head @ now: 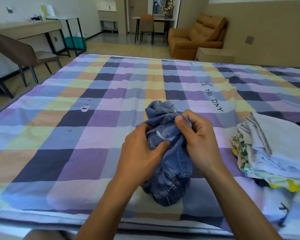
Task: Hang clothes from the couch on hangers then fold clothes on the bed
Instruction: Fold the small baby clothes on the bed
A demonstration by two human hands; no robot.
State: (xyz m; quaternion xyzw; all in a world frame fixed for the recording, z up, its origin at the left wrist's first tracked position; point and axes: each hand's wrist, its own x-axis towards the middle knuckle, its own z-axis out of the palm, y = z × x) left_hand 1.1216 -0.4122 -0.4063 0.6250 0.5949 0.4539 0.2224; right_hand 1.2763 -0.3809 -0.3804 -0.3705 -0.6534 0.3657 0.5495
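**Denim garment, rolled bundle, on bed**

Denim garment [168,163]: mid-blue, faded and washed, with stitched seams and a gathered band at its near end. It is bunched into a thick, elongated roll. It sits on the bed [76,135] close to the near edge, roughly at the middle of the view, with its rounded near end resting on the cover. A looser fold of lighter blue cloth opens at the far end.

Left hand [142,153]: clasps the left side of the roll. The thumb is pressed flat on the denim and the fingers are curled around behind it (mostly hidden by the cloth).

Right hand [197,141]: pinches the upper edge of the roll. The fingers [197,116] are bent over the fabric and the thumb is set against it.

Bed cover: smooth woven cotton in large checks of purple, navy, peach, pale yellow and grey-blue, with printed lettering.

Stack of folded clothes [274,153]: on the bed to the right, apart from the denim. A flat white knit lies on top, with leaf-printed and yellow layers under it.

Couch [196,37]: tan, padded and leather-like, standing beyond the bed against the right wall.

Desk [29,30]: pale wood top on dark metal legs, far left, carrying small items too blurred to tell.

Chair [146,26]: orange back and thin dark legs, at the far wall.
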